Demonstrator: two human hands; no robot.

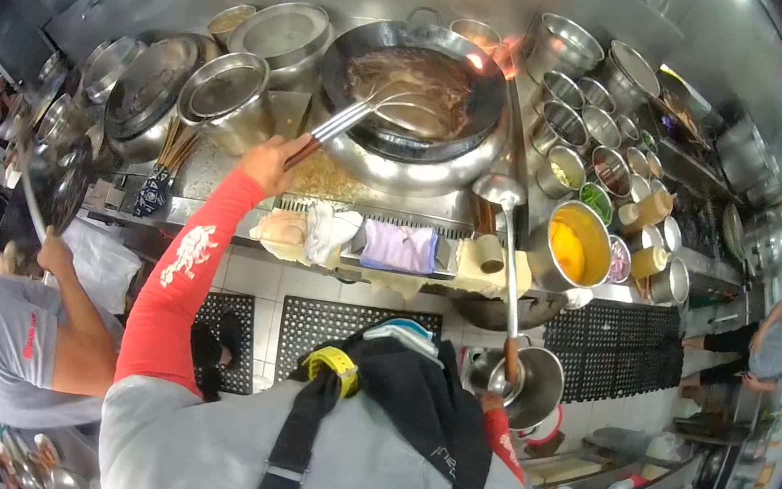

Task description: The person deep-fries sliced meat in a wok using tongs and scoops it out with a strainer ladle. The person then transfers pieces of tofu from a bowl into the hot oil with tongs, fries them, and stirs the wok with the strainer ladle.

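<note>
My left hand (270, 164), at the end of a red sleeve, is closed around the handle of a skimmer (347, 120). The skimmer's round wire head dips into a large dark wok (333, 74) holding brown food or liquid. Low at the right, my right hand (493, 403) is mostly hidden but appears closed on the wooden handle end of a long ladle (511, 293). That ladle's steel bowl points away from me, beside the stove's front right edge. Folded cloths (399, 246) lie along the stove front, between my hands.
Flames (506, 57) rise behind the wok's right rim. Lidded pots (224, 93) stand left; a pot of yellow-orange contents (577, 247) and several ingredient containers stand right. A co-worker (13, 340) holds a pan at left; another person (776, 343) is at far right.
</note>
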